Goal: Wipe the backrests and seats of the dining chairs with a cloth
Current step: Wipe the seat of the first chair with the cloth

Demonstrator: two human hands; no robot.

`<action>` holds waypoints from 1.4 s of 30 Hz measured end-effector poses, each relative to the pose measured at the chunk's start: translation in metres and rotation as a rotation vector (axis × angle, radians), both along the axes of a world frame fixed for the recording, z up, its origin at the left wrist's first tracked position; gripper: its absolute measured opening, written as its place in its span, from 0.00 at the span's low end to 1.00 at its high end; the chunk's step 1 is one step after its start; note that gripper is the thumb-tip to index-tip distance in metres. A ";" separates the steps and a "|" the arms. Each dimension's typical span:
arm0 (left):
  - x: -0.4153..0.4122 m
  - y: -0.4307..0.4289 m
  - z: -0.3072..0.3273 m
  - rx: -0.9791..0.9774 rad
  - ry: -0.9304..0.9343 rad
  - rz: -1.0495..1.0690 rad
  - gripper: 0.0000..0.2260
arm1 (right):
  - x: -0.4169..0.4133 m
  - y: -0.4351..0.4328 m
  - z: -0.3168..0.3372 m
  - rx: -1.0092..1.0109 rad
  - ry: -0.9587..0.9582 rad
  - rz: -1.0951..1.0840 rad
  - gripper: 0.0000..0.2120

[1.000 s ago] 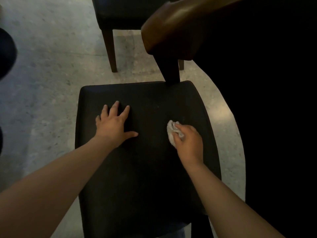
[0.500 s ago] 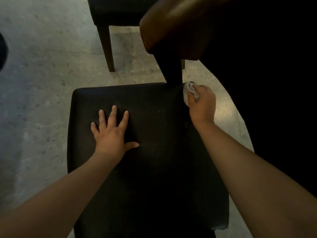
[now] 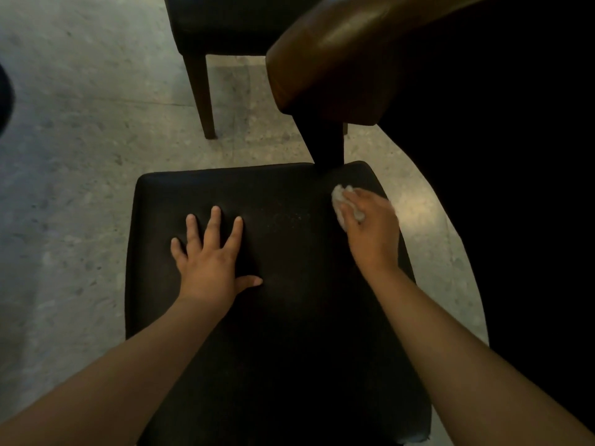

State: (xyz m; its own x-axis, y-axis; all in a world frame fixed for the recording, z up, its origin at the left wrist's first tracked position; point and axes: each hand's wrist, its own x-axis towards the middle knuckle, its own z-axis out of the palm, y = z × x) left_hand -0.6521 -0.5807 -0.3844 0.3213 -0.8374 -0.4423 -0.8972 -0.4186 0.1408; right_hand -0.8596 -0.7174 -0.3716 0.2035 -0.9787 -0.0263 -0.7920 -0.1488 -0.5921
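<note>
Fingers spread and straight, our left hand (image 3: 211, 265) presses flat on the smooth, dark padded seat (image 3: 289, 349) and holds nothing. Our right hand (image 3: 370, 233) curls over a small, crumpled pale cloth (image 3: 339, 201) at the seat's far right corner, just beside the dark post (image 3: 326, 146) that carries the rounded, glossy brown backrest (image 3: 338, 59). Beyond it we see a second dark chair (image 3: 231, 24), its tapered leg (image 3: 203, 98) standing on the speckled grey floor (image 3: 80, 156).
</note>
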 end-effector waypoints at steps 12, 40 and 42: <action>-0.002 -0.004 0.006 0.050 0.001 0.008 0.49 | 0.011 -0.034 -0.010 0.082 0.019 0.023 0.17; -0.001 -0.001 0.002 0.032 -0.003 -0.004 0.49 | 0.045 -0.039 0.005 0.054 -0.014 0.116 0.14; -0.001 -0.001 0.002 0.031 -0.012 0.000 0.49 | 0.053 -0.034 0.001 0.085 -0.009 0.108 0.14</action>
